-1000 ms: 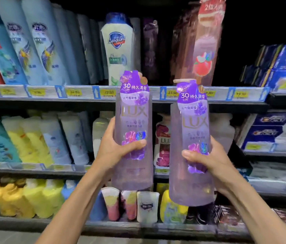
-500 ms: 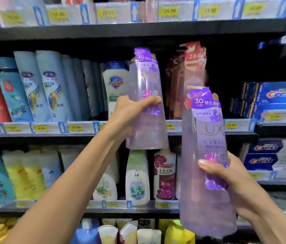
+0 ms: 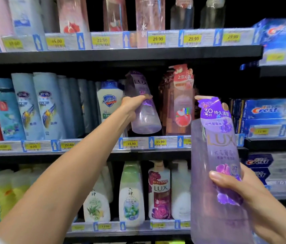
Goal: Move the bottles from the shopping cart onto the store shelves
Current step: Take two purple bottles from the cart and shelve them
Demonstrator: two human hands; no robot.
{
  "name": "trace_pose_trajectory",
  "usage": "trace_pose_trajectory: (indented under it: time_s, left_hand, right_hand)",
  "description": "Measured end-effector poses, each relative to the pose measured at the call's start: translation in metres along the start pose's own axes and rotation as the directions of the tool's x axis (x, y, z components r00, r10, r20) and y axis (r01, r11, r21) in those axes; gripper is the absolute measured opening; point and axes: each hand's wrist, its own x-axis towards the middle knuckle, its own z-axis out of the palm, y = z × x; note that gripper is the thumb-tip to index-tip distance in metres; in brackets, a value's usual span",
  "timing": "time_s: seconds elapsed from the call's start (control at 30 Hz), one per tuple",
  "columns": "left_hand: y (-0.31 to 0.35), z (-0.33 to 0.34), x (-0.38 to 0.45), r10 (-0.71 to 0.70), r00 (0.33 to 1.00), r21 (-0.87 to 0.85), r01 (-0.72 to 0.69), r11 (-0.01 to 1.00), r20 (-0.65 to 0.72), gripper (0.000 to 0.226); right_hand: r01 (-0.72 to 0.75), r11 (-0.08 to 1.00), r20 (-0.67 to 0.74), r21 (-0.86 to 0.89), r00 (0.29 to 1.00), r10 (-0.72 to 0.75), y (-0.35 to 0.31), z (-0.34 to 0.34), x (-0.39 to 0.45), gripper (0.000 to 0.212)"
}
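Note:
My left hand (image 3: pixel 133 105) grips a clear purple LUX bottle (image 3: pixel 143 110), tilted with its top leaning back into the middle shelf (image 3: pixel 138 152), its base just above the shelf edge. It sits between a white Safeguard bottle (image 3: pixel 109 101) and a pink-red bottle (image 3: pixel 179 103). My right hand (image 3: pixel 240 189) holds a second purple LUX bottle (image 3: pixel 219 164) upright, low at the right and close to the camera. The shopping cart is out of view.
The top shelf (image 3: pixel 121 53) carries pink and clear bottles behind yellow price tags. Blue shampoo bottles (image 3: pixel 38 106) fill the middle shelf's left. Crest toothpaste boxes (image 3: pixel 268 110) stack at the right. The lower shelf holds white and red LUX pump bottles (image 3: pixel 159 191).
My left arm has stretched forward and pushed its bottle into the middle shelf gap. The view has tilted upward. My right hand still holds its bottle low at the right.

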Motion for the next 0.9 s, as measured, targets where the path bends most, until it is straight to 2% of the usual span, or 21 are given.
trace_pose_trajectory:
  time_s: [0.03,0.17,0.27,0.37,0.6,0.9]
  left_hand:
    - [-0.001,0.004,0.005,0.011,1.0,-0.005,-0.011,1.0,-0.003,0.06]
    - [-0.011,0.013,0.02,0.073,0.997,-0.005,-0.073,0.997,-0.004,0.073]
    - [-0.026,0.013,0.026,0.18,0.984,0.134,-0.176,0.975,-0.014,0.089]
    - [-0.04,0.01,0.035,0.185,0.982,0.211,-0.189,0.959,0.041,0.107]
    - [-0.053,-0.004,0.051,0.12,0.983,0.257,-0.153,0.954,0.139,0.105]
    - [-0.054,-0.002,0.055,0.129,0.991,0.279,-0.137,0.951,0.048,0.107]
  right_hand:
    - [-0.001,1.0,0.003,0.009,1.0,0.001,0.0,-0.001,-0.001,0.031]
    - [-0.029,0.999,-0.036,-0.038,0.999,0.028,0.008,-0.007,-0.001,0.061]
    - [-0.028,0.999,-0.031,-0.046,0.999,0.027,0.015,-0.009,0.002,0.066]
    - [-0.049,0.998,-0.011,-0.049,0.999,0.048,0.018,-0.009,0.006,0.072]
    - [-0.042,0.999,0.007,-0.008,0.999,0.042,0.018,-0.007,0.011,0.059]
    - [-0.056,0.998,-0.012,0.032,0.998,0.056,0.03,-0.008,0.016,0.083]
